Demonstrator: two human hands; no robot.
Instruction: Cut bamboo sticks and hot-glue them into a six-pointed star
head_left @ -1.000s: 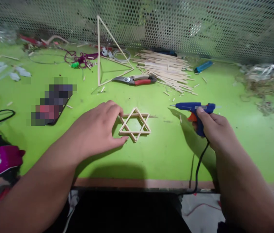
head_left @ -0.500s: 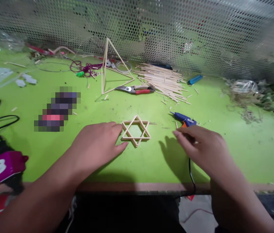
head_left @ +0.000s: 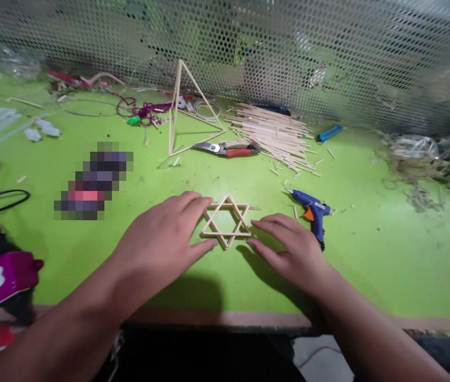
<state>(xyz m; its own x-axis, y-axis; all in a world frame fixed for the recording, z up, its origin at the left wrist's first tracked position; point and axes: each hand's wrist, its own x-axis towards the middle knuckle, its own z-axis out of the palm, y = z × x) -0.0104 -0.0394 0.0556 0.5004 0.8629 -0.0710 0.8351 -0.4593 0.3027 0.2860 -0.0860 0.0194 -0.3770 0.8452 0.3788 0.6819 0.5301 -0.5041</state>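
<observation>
On my feed, the left hand [head_left: 161, 244] and the right hand [head_left: 288, 249] were bare, and so were the forearms [head_left: 69, 302]. Below the grip, along the bottom of the frame, lay what looked like black clothing [head_left: 205, 355], too dark to show detail.

"What's by our left hand [head_left: 161, 249]?"

"A six-pointed star of wooden sticks [head_left: 227, 222], lying flat on the green table [head_left: 388, 276]. Our fingers [head_left: 197, 200] rest against its left side, and our thumb [head_left: 205, 249] reaches toward its lower point."

"And our right hand [head_left: 288, 249]?"

"Flat on the table, its fingertips just beside the star's right side. We can't tell if they touch. Just beyond its knuckles lies a blue glue gun [head_left: 314, 215]."

"What's farther out from our hands?"

"Red-handled pruning shears [head_left: 239, 153], with an upright triangular stick frame [head_left: 174, 106] to their left and a heap of wooden sticks [head_left: 273, 132] behind them."
</observation>
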